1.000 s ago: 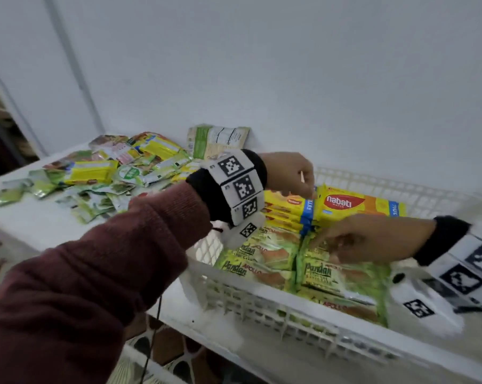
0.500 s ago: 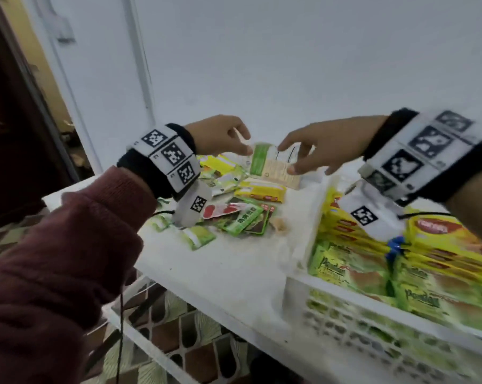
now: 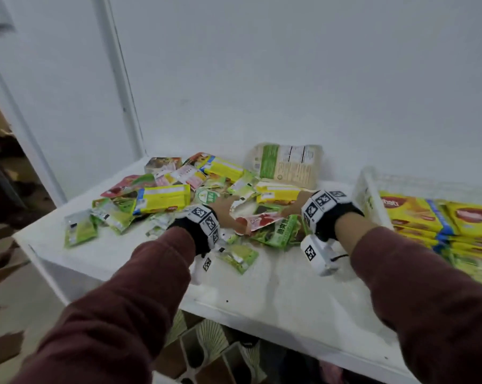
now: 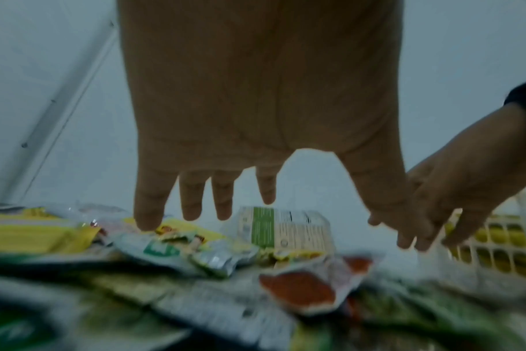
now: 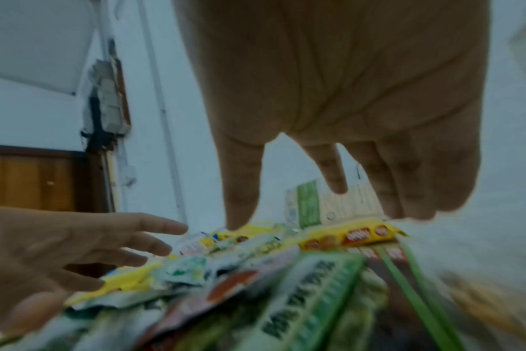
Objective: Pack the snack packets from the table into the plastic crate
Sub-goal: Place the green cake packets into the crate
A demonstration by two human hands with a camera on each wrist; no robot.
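Snack packets [image 3: 195,195] lying heaped on the surface [image 3: 276,284], crate [image 3: 363,187] just right. Left hand [image 3: 224,207] and right hand [image 3: 294,207] hovering, each grip spread, empty. Best scooping a flat stack, sliding fingers beneath.

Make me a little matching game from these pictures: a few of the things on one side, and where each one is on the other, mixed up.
Things:
1. beige packet
2. crate
3. red packet
4. left hand

Places:
A. far right of the table, holding yellow packs
B. leaning at the wall, behind the pile
C. open over the pile, left of the other hand
D. on the pile, between the two hands

Pairs: 1-B, 2-A, 3-D, 4-C
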